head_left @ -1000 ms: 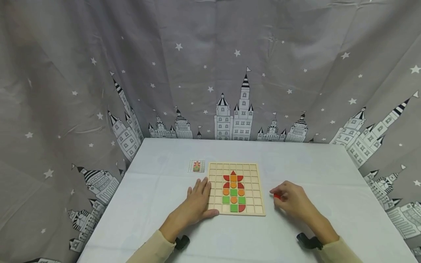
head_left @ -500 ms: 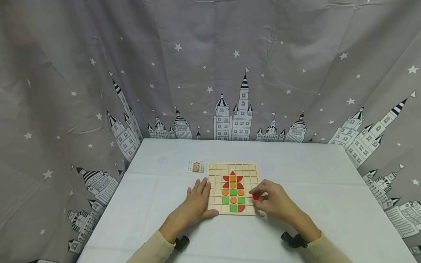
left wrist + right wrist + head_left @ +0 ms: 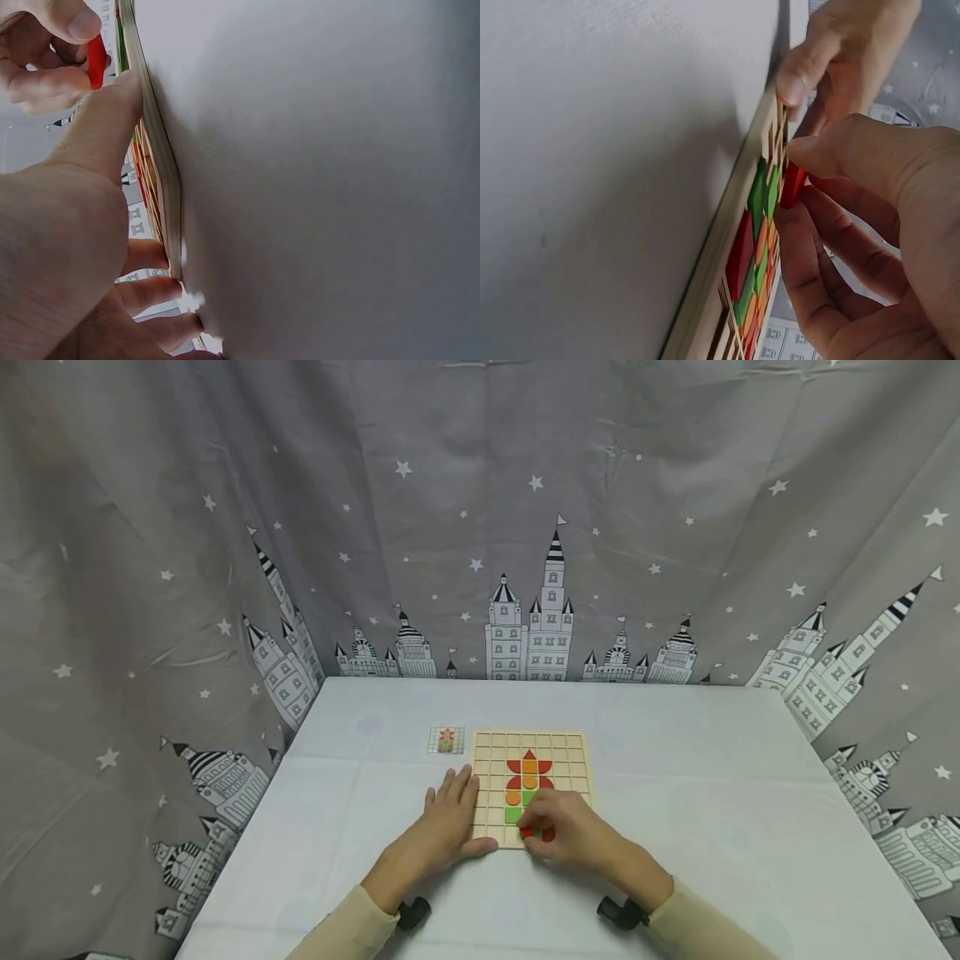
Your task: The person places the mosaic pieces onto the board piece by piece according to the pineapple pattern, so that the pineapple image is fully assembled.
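A square wooden grid board (image 3: 573,768) lies on the white table, with red, orange and green pieces set in its middle columns. My left hand (image 3: 442,827) rests at the board's left edge, its fingers spread and its thumb along the near left corner. Between thumb and fingers my right hand (image 3: 573,835) pinches a small red piece (image 3: 793,184) just above the board's near rows. Its full outline is hidden by the fingers. In the right wrist view, another red piece (image 3: 739,255) and a green piece (image 3: 757,199) sit in the grid beneath the hand.
A small pattern card (image 3: 446,741) with a coloured figure on a grid lies beyond the board's left corner. Behind the table (image 3: 712,760) hangs a grey curtain (image 3: 375,527) printed with castles and stars. Each wrist wears a black camera.
From the right of the board, my right hand has moved left over its near rows, carrying the red piece. My left hand stays at the board's edge.
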Available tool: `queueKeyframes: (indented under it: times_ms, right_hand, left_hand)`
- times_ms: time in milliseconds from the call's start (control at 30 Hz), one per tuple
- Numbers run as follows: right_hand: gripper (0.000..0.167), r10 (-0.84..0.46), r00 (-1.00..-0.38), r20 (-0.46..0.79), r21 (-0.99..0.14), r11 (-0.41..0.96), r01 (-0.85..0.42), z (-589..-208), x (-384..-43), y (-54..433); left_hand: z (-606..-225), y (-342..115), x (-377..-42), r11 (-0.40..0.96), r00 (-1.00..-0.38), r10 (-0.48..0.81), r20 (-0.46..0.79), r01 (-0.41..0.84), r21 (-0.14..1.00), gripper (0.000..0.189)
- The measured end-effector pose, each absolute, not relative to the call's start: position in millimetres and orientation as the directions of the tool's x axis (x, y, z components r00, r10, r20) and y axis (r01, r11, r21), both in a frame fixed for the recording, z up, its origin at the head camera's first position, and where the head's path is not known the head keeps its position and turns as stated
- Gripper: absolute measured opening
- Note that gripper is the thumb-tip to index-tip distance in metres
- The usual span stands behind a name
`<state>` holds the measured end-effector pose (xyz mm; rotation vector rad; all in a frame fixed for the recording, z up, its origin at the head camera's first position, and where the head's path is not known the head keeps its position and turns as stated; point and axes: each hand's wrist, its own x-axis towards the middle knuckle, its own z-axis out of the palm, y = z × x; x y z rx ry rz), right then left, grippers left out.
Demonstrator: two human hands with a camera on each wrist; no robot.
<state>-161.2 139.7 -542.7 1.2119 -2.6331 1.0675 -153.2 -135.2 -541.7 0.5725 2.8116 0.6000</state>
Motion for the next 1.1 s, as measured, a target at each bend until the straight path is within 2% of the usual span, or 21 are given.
queueKeyframes:
  times_ms: [233, 533, 833, 1100]
  right_hand:
    - [0.014, -0.689, -0.67, 0.277, -0.506, 0.488, -0.711, -546.2, -161.3, 123.6]
    - [0.009, -0.701, -0.651, 0.291, -0.333, 0.564, -0.756, -547.9, -157.2, 119.9]
    - [0.01, -0.648, -0.671, 0.362, -0.302, 0.599, -0.741, -551.4, -156.1, 117.3]
    - [0.009, -0.612, -0.71, 0.348, -0.341, 0.623, -0.704, -554.0, -154.0, 114.8]
  left_hand:
    - [-541.3, -136.1, -154.2, 0.841, -0.899, 0.424, -0.11, 0.346, 0.416, 0.113]
    - [-543.8, -134.9, -155.0, 0.838, -0.895, 0.434, -0.103, 0.359, 0.412, 0.113]
    - [-542.8, -135.8, -155.4, 0.838, -0.893, 0.44, -0.09, 0.373, 0.397, 0.112]
    - [-545.0, -137.3, -153.7, 0.842, -0.897, 0.43, -0.101, 0.359, 0.402, 0.112]
